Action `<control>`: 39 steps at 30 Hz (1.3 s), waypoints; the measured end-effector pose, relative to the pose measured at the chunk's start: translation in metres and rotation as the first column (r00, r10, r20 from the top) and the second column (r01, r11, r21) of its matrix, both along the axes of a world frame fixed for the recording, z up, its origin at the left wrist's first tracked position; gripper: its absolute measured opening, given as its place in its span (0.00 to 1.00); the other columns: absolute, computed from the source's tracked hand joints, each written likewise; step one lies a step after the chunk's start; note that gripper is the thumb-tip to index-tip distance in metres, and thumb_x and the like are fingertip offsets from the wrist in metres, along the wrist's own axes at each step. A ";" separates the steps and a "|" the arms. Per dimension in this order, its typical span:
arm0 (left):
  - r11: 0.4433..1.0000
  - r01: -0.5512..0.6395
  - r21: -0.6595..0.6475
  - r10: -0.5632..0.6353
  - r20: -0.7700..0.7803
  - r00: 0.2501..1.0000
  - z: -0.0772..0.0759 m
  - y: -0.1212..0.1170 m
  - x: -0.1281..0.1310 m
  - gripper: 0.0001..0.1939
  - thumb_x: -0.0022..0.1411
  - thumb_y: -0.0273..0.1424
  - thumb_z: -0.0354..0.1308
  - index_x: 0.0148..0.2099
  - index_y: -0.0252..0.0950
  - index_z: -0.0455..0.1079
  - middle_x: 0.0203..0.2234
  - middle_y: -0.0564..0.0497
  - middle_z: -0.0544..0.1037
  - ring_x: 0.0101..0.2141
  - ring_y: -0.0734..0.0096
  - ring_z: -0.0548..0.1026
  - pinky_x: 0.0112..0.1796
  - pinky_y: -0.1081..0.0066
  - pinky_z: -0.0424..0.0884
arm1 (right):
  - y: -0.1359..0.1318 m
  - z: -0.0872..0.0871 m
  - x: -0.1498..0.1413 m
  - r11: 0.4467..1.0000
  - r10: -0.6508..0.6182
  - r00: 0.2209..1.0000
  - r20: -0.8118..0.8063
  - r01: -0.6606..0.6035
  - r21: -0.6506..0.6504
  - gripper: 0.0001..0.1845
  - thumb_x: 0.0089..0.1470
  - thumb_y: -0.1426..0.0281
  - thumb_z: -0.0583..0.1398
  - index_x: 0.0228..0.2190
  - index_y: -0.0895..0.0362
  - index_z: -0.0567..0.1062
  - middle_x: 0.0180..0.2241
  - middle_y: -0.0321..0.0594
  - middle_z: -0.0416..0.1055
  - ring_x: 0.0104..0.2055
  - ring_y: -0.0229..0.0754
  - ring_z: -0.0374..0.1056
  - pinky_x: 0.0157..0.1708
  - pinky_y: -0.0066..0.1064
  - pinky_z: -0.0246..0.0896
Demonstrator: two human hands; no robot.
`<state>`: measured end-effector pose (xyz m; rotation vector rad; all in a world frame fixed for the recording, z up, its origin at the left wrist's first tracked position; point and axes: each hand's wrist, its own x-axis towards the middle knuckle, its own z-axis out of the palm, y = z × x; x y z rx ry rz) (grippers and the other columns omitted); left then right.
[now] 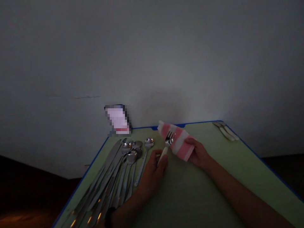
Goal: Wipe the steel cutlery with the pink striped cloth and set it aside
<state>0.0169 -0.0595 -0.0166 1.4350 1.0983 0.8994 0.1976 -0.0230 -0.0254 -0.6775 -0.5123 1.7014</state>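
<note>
Head view. The left hand is closed round the pale cream handle of a metal-headed dinner fork, raised over the table, tines pointing away from the person. The right hand pinches a pink-and-white striped cloth near its lower right edge, thumb uppermost. The fork's head lies in front of the cloth; whether the two touch cannot be told. A dark band circles the left wrist. Left of the hands, a heap of shiny metal spoons and knives runs toward the near edge; one silver metal spoon lies just beside it. At the far right corner rest two pale-handled metal forks, side by side. A dark-edged phone with a blurred bright screen leans at the far left corner of the pale green, blue-rimmed table, against a grey wall.
</note>
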 end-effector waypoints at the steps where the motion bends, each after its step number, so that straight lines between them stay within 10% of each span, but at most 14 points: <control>1: 1.000 -0.010 0.005 0.011 -0.007 1.000 -0.001 0.001 0.000 0.13 0.63 0.41 0.46 0.43 0.37 0.59 0.23 0.58 0.63 0.21 0.78 0.61 0.22 0.79 0.58 | -0.001 0.002 0.001 0.999 0.031 0.999 -0.037 -0.030 0.013 0.17 0.42 0.74 0.57 0.38 0.60 0.70 0.33 0.43 0.75 0.39 0.46 0.69 0.46 0.41 0.59; 9: 0.992 0.083 0.090 -0.066 -0.173 0.983 -0.002 0.000 -0.001 0.15 0.65 0.40 0.42 0.43 0.36 0.62 0.23 0.55 0.65 0.24 0.74 0.63 0.24 0.76 0.58 | -0.002 0.004 0.013 0.983 0.178 0.961 -0.212 -0.166 0.074 0.29 0.48 0.50 0.51 0.40 0.60 0.70 0.39 0.48 0.73 0.48 0.51 0.64 0.49 0.47 0.55; 19: 0.973 0.151 0.176 -0.090 -0.313 0.945 0.004 -0.001 -0.001 0.16 0.65 0.39 0.40 0.35 0.36 0.63 0.23 0.54 0.68 0.24 0.72 0.66 0.26 0.75 0.59 | -0.002 -0.004 -0.005 0.935 0.197 0.972 0.127 -0.225 0.272 0.17 0.49 0.68 0.58 0.43 0.55 0.70 0.39 0.40 0.72 0.42 0.41 0.67 0.47 0.37 0.58; 31: 0.918 0.299 0.260 -0.091 -0.596 0.798 -0.001 -0.011 0.002 0.15 0.63 0.40 0.44 0.36 0.38 0.68 0.26 0.46 0.76 0.25 0.62 0.72 0.26 0.70 0.59 | -0.016 -0.007 -0.027 0.982 0.083 0.972 0.219 -0.117 0.149 0.14 0.43 0.63 0.63 0.33 0.58 0.73 0.29 0.38 0.73 0.30 0.38 0.68 0.34 0.30 0.61; 39: 0.928 0.307 0.210 -0.128 -0.594 0.794 0.003 -0.004 0.002 0.17 0.65 0.39 0.38 0.39 0.37 0.66 0.28 0.46 0.75 0.29 0.62 0.73 0.29 0.70 0.61 | -0.005 -0.004 -0.010 0.930 -0.122 0.743 0.658 -0.145 0.337 0.16 0.50 0.59 0.56 0.32 0.59 0.73 0.25 0.35 0.70 0.26 0.35 0.63 0.28 0.27 0.56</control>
